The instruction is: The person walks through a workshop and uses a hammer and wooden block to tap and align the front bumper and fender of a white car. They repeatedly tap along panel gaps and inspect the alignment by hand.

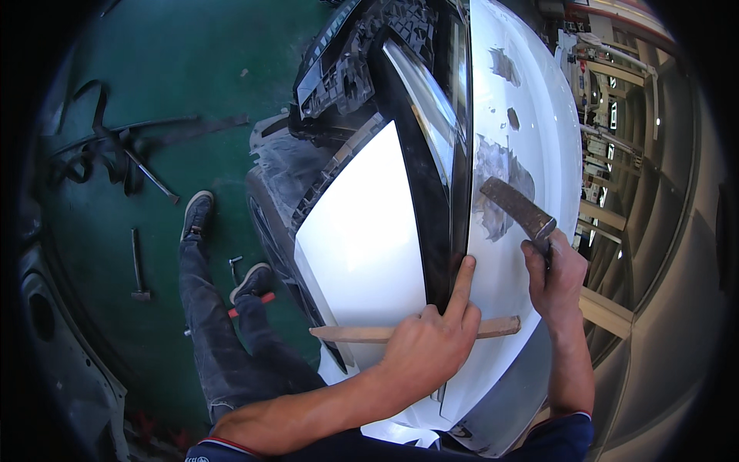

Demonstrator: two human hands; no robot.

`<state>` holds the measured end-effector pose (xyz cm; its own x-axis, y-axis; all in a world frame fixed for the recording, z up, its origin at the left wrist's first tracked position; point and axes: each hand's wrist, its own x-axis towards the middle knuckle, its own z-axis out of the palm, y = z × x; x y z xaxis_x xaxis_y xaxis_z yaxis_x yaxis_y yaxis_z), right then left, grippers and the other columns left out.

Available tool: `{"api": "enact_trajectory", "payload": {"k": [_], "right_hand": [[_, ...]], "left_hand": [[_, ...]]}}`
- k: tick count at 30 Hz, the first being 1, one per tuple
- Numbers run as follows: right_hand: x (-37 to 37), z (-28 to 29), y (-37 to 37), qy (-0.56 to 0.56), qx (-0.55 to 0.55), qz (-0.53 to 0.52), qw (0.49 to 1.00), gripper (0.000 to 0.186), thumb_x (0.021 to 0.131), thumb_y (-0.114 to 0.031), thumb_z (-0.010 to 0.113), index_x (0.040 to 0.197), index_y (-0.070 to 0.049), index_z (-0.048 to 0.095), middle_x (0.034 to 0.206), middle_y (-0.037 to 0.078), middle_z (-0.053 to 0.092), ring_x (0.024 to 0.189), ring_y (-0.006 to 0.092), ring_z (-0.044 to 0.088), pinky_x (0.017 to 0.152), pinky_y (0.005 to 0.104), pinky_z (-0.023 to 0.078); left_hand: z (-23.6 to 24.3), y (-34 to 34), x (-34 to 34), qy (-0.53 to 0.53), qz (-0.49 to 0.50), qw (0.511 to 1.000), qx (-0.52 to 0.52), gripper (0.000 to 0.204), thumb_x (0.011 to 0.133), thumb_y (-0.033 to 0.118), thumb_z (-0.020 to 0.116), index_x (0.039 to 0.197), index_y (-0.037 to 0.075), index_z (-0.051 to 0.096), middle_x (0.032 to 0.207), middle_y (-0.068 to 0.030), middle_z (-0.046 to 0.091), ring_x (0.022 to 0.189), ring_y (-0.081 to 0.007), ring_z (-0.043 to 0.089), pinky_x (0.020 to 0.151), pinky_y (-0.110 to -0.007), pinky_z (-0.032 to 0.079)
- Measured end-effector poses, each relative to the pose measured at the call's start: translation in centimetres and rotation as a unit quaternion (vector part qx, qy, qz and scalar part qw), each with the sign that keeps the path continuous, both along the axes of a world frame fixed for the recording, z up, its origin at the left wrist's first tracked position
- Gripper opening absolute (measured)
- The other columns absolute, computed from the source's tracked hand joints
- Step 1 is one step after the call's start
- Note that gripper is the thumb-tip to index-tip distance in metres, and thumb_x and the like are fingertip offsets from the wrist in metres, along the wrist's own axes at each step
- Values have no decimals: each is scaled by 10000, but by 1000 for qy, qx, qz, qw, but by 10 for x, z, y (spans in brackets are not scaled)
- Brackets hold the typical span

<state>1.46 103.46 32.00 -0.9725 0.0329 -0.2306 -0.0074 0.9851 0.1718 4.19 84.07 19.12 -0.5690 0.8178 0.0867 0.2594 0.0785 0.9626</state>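
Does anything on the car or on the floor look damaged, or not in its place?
Yes. Ragged grey patches break the glossy white panel, the largest beside the dark tool in the right hand; damage or sanding, I cannot tell. Black straps also lie tangled on the green floor.

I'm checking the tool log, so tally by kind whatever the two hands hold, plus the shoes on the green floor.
Wooden stick, in the left hand: 1
Curved dark hand tool, in the right hand: 1
Lace-up shoes: 2
Total: 4
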Motion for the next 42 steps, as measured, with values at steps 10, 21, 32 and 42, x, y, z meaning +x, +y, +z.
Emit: {"api": "enact_trajectory", "payload": {"k": [10, 21, 32, 42], "right_hand": [[-3, -4, 8, -16, 2, 22, 1000, 262, 845, -45, 759, 1080, -33, 644, 837, 135, 656, 674, 338, 655, 621, 401, 515], [-5, -7, 8, -44, 10, 13, 999, 251, 832, -33, 748, 1068, -35, 659, 859, 126, 655, 693, 328, 660, 628, 391, 517], [0, -5, 11, -31, 1, 36, 999, 260, 816, -11, 706, 1068, 21, 653, 937, 167, 687, 742, 364, 683, 676, 377, 547], [0, -5, 13, -36, -3, 25, 999, 263, 789, 52, 668, 1043, -15, 658, 918, 161, 685, 731, 338, 686, 632, 370, 543]], "left_hand": [[-5, 8, -8, 25, 41, 999, 2, 146, 860, 73, 626, 924, -46, 571, 1562, -408, 366, 494, -177, 593, 466, -348, 540], [-7, 7, -9, 33, 42, 999, -2, 145, 828, 74, 644, 911, -25, 579, 1554, -382, 407, 486, -151, 572, 459, -320, 521], [-9, 9, -9, 49, 70, 996, -2, 120, 883, 114, 633, 862, -2, 611, 1533, -334, 478, 465, -139, 546, 430, -279, 489], [-8, 8, -10, 48, 69, 996, -5, 124, 893, 113, 633, 859, -2, 604, 1534, -323, 483, 457, -130, 539, 434, -276, 494]]}}
